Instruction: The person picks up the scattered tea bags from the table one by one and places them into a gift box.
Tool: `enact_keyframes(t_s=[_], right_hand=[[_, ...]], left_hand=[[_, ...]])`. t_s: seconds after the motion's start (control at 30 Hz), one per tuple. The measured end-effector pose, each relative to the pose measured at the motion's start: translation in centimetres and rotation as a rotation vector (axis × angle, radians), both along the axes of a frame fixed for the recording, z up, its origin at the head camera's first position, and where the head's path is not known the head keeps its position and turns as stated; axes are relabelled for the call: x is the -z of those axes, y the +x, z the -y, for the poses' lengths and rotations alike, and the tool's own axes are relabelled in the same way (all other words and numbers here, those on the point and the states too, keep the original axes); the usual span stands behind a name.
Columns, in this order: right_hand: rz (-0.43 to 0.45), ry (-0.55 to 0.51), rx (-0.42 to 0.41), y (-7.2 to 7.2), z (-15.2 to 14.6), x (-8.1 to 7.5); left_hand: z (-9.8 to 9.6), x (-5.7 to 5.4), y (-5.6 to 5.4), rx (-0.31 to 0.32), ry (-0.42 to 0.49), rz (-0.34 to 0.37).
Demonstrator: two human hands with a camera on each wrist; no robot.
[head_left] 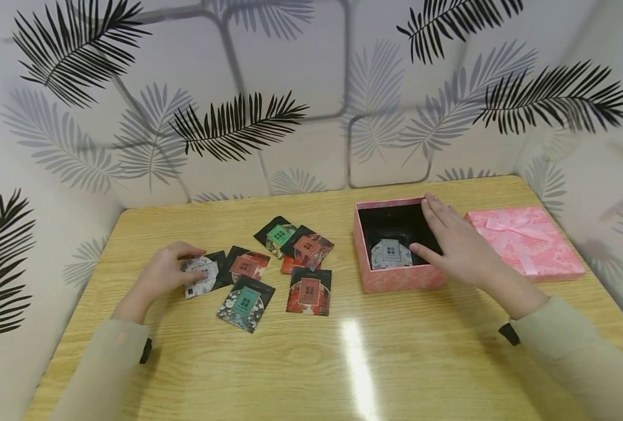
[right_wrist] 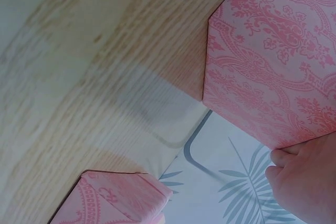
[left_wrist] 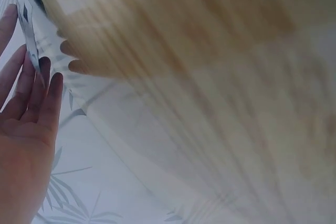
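My left hand [head_left: 169,270] pinches a white-and-black sachet [head_left: 201,275] at the table's left side; in the left wrist view the sachet [left_wrist: 27,30] shows edge-on between the thumb and fingers. Beside it lie a red-and-black sachet [head_left: 244,266] and a green-labelled floral sachet [head_left: 245,304]. My right hand [head_left: 456,242] rests on the right rim of an uncovered pink box [head_left: 401,280], its fingers straight towards the back corner and the thumb spread over the inside. Inside the black-lined box lies a white-labelled sachet [head_left: 390,252].
A red sachet [head_left: 308,292] lies mid-table, with a green-labelled sachet [head_left: 277,235] and a red-labelled sachet [head_left: 307,245] overlapping behind it. The pink lid [head_left: 529,240] with a bow lies right of the box. A leaf-patterned covering [head_left: 301,76] rises behind the wooden table [head_left: 269,374].
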State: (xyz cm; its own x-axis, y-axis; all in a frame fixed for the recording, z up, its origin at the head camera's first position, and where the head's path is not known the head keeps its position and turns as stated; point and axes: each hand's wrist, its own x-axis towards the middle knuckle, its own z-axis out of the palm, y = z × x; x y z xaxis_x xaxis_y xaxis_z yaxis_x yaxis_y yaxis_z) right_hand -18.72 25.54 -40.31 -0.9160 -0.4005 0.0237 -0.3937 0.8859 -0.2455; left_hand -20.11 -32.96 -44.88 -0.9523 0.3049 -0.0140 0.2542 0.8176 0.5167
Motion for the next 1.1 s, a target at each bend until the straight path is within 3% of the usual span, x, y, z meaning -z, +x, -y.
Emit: enact_keyframes(t_s=[0.17,0.43,0.67,0.9,1.1], right_hand=[[-0.010,-0.003,-0.006,-0.1,0.1,0.1],[-0.015,0.003,0.006,0.2,0.2,0.0],[-0.015,-0.006,-0.006,0.0,0.1,0.2],[-0.029,0.000,-0.003,0.0,0.0,0.3],[-0.030,-0.001,-0.006,-0.1,0.0,0.5]], left_hand=[[0.4,0.2,-0.1,-0.029,0.018,-0.058],[0.7,-0.2,0.1,-0.142,0.084,-0.088],[0.5,-0.4,0.3,-0.210,0.084,-0.113],[0.4,-1.0,0.1,-0.190,0.108,-0.101],[0.4,-2.3,-0.3,-0.167,0.117,-0.129]])
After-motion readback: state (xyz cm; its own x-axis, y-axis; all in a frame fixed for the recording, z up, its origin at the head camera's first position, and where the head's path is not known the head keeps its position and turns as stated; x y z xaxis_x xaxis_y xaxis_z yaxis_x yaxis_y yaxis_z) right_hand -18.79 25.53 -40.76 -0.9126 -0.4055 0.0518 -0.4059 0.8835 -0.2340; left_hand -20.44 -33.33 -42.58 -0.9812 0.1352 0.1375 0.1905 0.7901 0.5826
